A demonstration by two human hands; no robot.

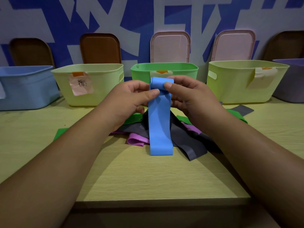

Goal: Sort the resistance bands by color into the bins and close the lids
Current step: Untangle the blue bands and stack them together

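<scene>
A blue resistance band (160, 122) hangs lengthwise over the table, its top end rolled over. My left hand (131, 99) pinches that roll from the left and my right hand (189, 96) pinches it from the right. Under it lies a pile of bands: dark grey (189, 142), purple (136, 139) and green (134, 118). Behind stand open bins: a blue bin (24, 88), a yellow-green bin (98, 83) with a paper label, a green bin (164, 69), another yellow-green bin (238, 81) and a lilac bin (291, 79).
Lids lean on the blue-and-white wall behind the bins: brown lids (100, 48) at the left and far right, pink lids (170, 46) in the middle. The wooden table (148, 178) ends at its front edge close to me.
</scene>
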